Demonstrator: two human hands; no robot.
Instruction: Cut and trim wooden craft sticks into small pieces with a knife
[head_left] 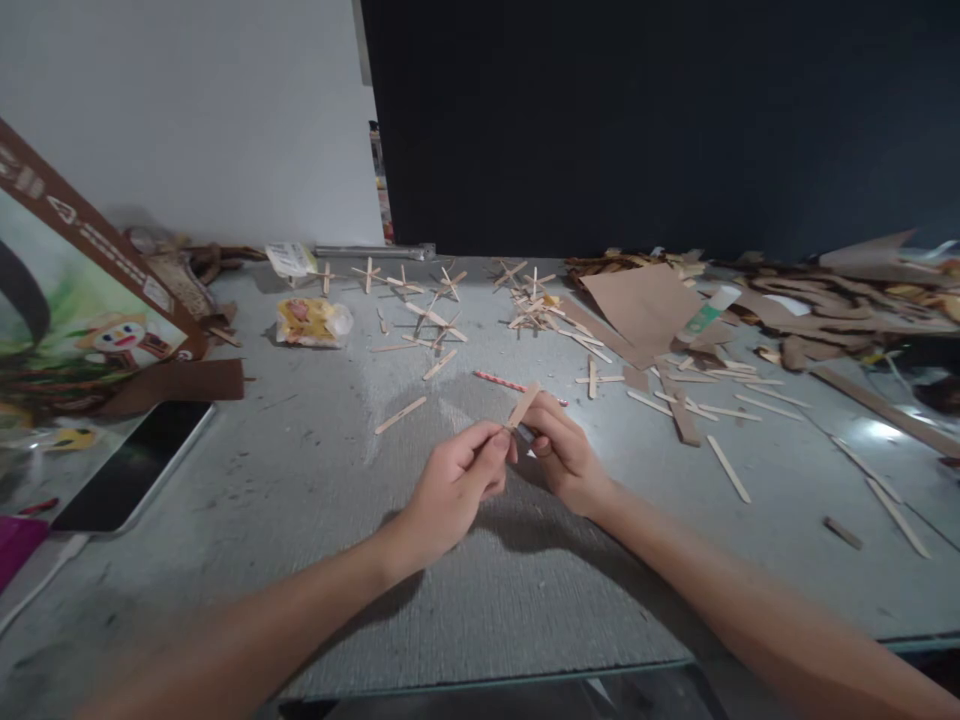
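Note:
My left hand (pixel 465 478) and my right hand (pixel 566 450) meet over the middle of the table, both closed on one wooden craft stick (pixel 523 404). The stick tilts up and away from me, its lower end hidden among the fingers. Just beyond the hands lies a red-and-white striped straw (pixel 499 380), partly behind the right hand. On the left, a loose craft stick (pixel 400 415) rests flat. Farther back stand several star shapes of crossed sticks (pixel 368 274), and a cross of two sticks (pixel 592 378) lies to the right.
A phone (pixel 135 465) with a white cable lies at the left, near a printed bag (pixel 90 270). A yellow wrapped packet (pixel 311 322) sits behind. Brown cardboard (pixel 637 310), a glue stick (pixel 707 314) and several loose sticks (pixel 727 468) cover the right side.

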